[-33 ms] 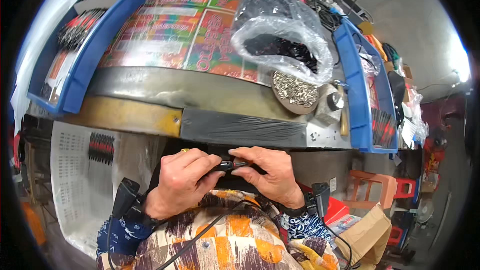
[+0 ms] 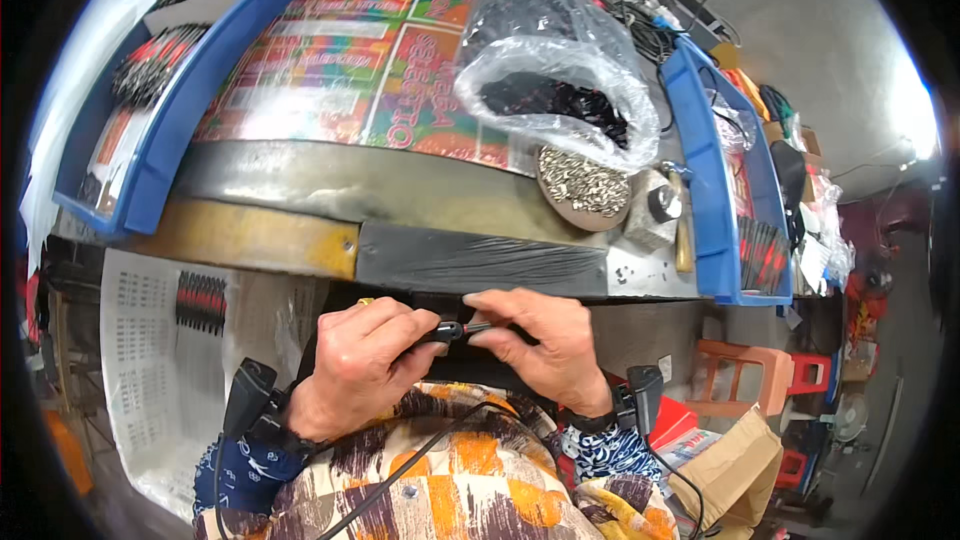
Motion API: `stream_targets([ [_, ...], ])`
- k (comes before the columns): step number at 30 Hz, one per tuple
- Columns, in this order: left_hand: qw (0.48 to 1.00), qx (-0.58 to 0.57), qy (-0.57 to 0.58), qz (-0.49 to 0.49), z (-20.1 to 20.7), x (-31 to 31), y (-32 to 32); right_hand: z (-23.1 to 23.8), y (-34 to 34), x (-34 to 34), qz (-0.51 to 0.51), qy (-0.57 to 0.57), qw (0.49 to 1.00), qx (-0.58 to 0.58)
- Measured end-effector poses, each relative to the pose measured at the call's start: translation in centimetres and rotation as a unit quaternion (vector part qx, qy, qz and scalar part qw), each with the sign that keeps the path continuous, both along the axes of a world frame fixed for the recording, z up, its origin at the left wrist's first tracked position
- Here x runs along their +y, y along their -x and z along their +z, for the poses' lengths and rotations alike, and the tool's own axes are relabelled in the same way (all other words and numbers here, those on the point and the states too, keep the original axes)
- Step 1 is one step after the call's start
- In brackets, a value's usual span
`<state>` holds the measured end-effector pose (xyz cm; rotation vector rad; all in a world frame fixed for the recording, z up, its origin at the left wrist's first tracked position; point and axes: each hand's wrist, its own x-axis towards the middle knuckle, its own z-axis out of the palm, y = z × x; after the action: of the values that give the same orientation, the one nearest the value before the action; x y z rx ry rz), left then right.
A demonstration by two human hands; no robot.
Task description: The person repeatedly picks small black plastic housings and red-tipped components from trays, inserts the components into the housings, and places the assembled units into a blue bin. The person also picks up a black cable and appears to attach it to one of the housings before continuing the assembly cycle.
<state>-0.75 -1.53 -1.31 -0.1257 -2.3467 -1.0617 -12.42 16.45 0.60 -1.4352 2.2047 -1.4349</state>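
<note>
In front of my lap, my left hand [image 2: 368, 365] is closed round a slim black piece [image 2: 447, 331] with a rounded end and a hole or loop near it. A thin rod-like part with a touch of red runs from it to the right. My right hand [image 2: 545, 345] pinches that thin part between thumb and fingertips. The kind of piece is too small to make out. Both hands are just below the bench's front edge [image 2: 480, 260].
Blue bins [image 2: 165, 155] [image 2: 708, 180] with black-and-red pieces flank the bench. Between them are a clear bag [image 2: 560, 60] of black parts, a bowl of small metal parts [image 2: 585, 185], a metal block [image 2: 650, 225] and a hammer [image 2: 684, 230]. Similar pieces [image 2: 202, 302] lie in a row on paper at left.
My right hand has shifted slightly right, a little away from the left hand. The view has moved a little; my left hand keeps its hold.
</note>
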Motion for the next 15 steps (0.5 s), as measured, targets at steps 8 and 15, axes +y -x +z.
stream_targets([
  [8, 1.0, 0.0, -0.001, 0.012, 1.5, -0.8, 1.0, 1.4, 4.5, 2.2, -0.238, -0.042, 0.943, 0.228],
  [15, 1.0, -0.012, 0.014, 0.025, 2.1, -1.1, 1.5, 0.6, 6.2, 2.6, -0.264, -0.111, 0.912, 0.293],
])
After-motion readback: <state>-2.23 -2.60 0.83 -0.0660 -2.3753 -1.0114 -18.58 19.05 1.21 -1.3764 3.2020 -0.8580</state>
